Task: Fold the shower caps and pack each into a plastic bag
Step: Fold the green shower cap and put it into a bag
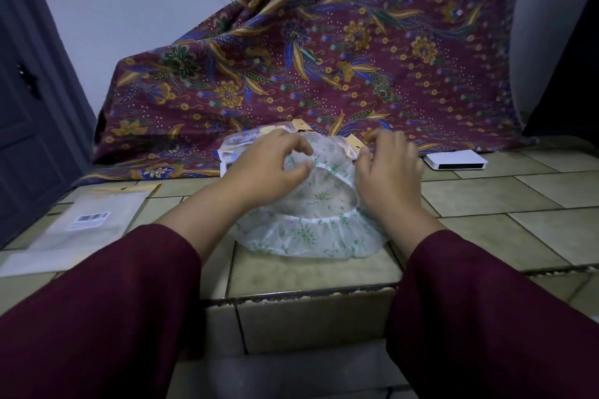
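I see the shower cap (311,230) lying on the tiled ledge (486,197), right in front of me, between my two hands. It is thin and see-through, with little green plants printed on it and a white stretchy band (324,219) running around it. I think it is very light and very soft, so it will flop and crumple, and it may slide a bit because it is plastic. My left hand (259,165) has its thumb and fingers curled and pinched on the far edge of the cap, near the gathered rim. My right hand (387,168) is bent over the other side with its fingers spread a little; it touches the cap, but I cannot tell if it is really gripping it. I think the best place to hold is the stretchy band, since it is thicker than the rest. Just behind the cap lies a clear plastic bag (240,144) with a gold top edge. More flat bags (87,220) lie well off to my left. A small white box (455,159) sits to the right, near the flowered cloth (324,58).
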